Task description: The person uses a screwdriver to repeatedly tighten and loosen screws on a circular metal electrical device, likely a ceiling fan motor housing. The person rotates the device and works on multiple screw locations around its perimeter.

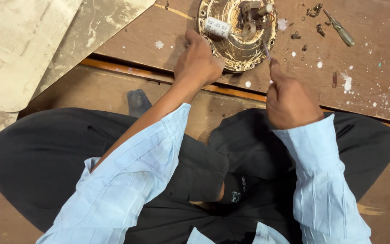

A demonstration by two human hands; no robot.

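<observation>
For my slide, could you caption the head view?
Seated person's left hand steadies a round motor plate while the right hand works a thin tool into it.

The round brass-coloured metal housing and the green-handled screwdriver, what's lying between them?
In the head view, small loose screws lie on the paint-speckled wooden board between the round housing and the screwdriver.

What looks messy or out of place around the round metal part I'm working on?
Loose screws lie scattered on the wooden board beside a green-handled screwdriver, right of the round metal housing. The housing looks grimy, with wires and a white capacitor exposed. White paint specks dot the board. Your left hand steadies the housing; your right hand holds a thin tool.
</observation>
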